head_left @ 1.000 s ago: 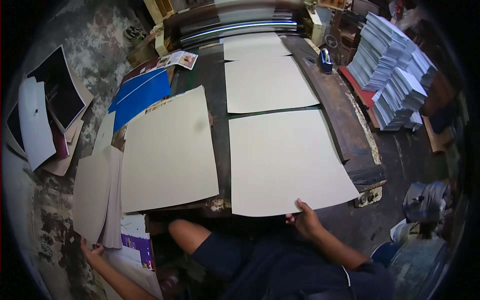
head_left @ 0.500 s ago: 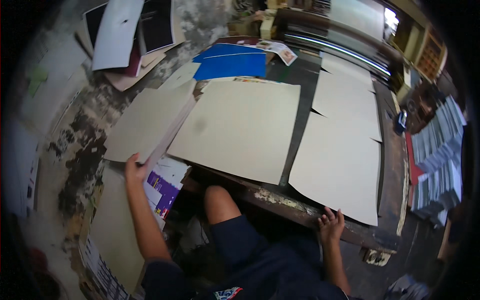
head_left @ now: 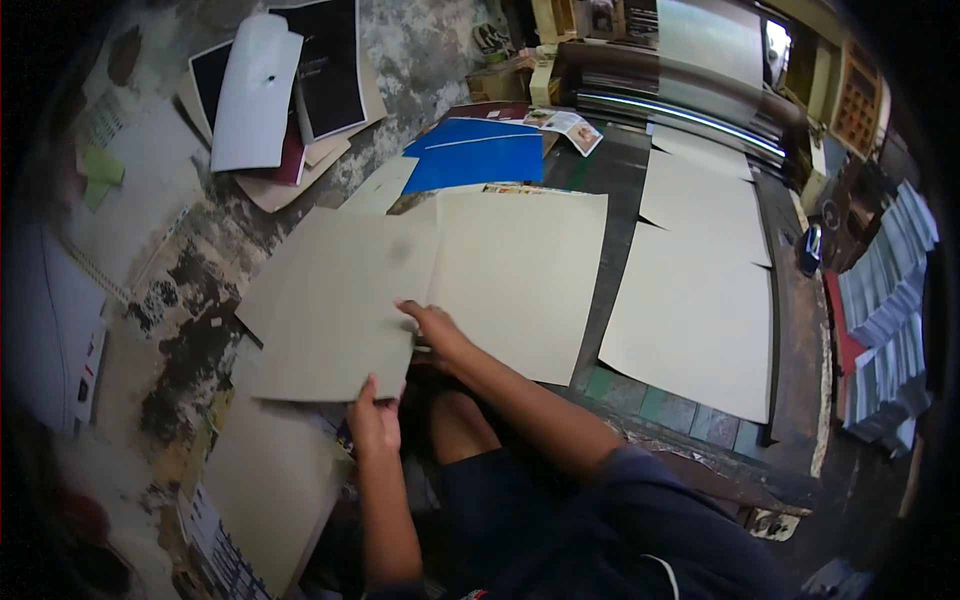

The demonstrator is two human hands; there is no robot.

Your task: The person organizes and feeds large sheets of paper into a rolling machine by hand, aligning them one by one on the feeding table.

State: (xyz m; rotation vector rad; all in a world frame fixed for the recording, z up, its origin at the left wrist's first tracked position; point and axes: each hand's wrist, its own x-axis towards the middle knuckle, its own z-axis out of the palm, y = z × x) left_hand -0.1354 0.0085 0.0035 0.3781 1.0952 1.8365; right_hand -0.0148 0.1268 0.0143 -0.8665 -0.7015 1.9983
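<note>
Hands [head_left: 375, 425] on sheet [head_left: 320, 300] edges, tabletop strip [head_left: 619, 235] rightward

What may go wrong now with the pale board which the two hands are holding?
The left hand and right hand both grip the board near one corner, so its far side might sag or bend. It also seems to overlap the sheet beside it, so it could drag or shift that one.

The grey board [head_left: 325, 300] hides from me some fingertips of the left hand [head_left: 376, 425] and the right hand [head_left: 437, 330], and also part of the pile [head_left: 270, 470] below. The roller machine [head_left: 690, 118] is cut off at the top; marks [head_left: 316, 69] on the black cover [head_left: 335, 95] are too small to read.
</note>
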